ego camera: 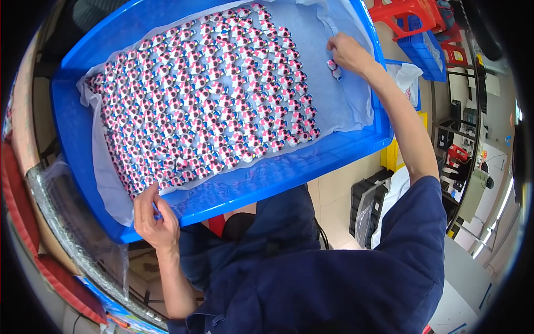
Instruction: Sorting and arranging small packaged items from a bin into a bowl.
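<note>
A large blue plastic tub (258, 188) lies before me, lined with a thin white sheet (308, 50). Rows of small pink, white and blue painted figurines (200, 104) cover most of the sheet. At the tub's right end, my right hand (348, 50) is low over the sheet with its fingers bent together; whether something is between the fingertips cannot be seen. Just below those fingers lie a couple of loose figurines (334, 69), apart from the rows. My left hand (156, 217) grips the near rim of the tub at the lower left, its fingertips close to the nearest figurines.
Red plastic stools (402, 16) and blue crates (421, 48) stand beyond the tub at the upper right. A yellow crate (391, 154) and a black crate (362, 200) are on the floor at right. Clear plastic film (79, 208) hangs at the left.
</note>
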Available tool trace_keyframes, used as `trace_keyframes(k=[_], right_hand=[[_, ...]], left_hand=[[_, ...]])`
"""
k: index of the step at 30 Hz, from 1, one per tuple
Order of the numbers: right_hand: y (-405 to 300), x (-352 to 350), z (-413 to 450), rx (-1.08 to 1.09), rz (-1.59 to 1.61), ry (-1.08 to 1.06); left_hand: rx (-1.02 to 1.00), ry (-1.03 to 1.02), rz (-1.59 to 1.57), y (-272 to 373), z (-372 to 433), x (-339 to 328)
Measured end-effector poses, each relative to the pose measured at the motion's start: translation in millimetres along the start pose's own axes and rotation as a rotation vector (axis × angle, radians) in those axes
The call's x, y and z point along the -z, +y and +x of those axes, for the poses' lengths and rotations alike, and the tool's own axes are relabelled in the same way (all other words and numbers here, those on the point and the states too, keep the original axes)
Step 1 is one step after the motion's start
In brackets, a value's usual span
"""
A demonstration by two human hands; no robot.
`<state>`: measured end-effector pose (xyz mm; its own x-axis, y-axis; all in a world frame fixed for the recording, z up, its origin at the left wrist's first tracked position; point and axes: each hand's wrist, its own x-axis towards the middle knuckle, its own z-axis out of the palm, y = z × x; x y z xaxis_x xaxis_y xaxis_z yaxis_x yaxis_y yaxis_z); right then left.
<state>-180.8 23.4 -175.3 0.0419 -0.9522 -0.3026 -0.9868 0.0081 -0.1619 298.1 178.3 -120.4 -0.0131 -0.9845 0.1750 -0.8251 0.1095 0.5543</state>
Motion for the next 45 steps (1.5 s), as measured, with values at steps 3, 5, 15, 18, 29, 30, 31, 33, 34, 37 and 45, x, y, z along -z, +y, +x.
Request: trace_keyframes(k=[3, 5, 15, 18, 29, 30, 31, 33, 34, 37, 45], right_hand=[[-14.0, -3.6, -12.7, -0.005, -0.270, -0.055], [-29.1, -1.8, -15.5, -0.007, -0.374, -0.091], [-234.3, 105.8, 15.4, 0.340, 0.366, -0.701], [-384.2, 171.4, 35.2, 0.730, 0.572, -0.330], [-229.9, 155.6, 50.3, 0.479, 0.192, -0.078], [-187.3, 142.1, 31.3, 0.250, 0.143, -0.190], [-138.4, 116.3, 23.7, -0.008, 0.008, -0.333], [-71.5, 58.8, -6.9, -0.017, -0.330, -0.263], [-48.5, 37.4, -21.5, 0.045, -0.411, -0.216], [-53.0, -7.8, -39.6, -0.184, -0.345, 0.063], [-42.9, -27.2, -10.8, -0.115, -0.345, 0.103]], left_hand=[[-0.013, 0.000, 0.006, -3.3, 2.8, 2.1], [-0.002, 0.011, 0.006, -6.3, 3.9, 9.0], [-0.039, 0.018, -0.036, 0.3, -6.2, 9.4], [-0.005, 0.057, 0.006, 1.4, -14.2, 17.2], [-0.017, 0.049, -0.007, -12.7, -4.4, 20.5], [-0.031, 0.043, -0.050, -3.7, 3.6, 21.0], [-0.086, 0.050, -0.066, -1.4, 7.3, 14.2], [-0.017, -0.019, -0.046, 4.6, 8.5, 9.9], [-0.026, -0.032, -0.074, 5.6, 8.7, 5.3], [-0.024, -0.023, -0.050, 2.3, 3.6, 3.2], [-0.017, -0.025, -0.008, 2.2, 0.4, 7.7]])
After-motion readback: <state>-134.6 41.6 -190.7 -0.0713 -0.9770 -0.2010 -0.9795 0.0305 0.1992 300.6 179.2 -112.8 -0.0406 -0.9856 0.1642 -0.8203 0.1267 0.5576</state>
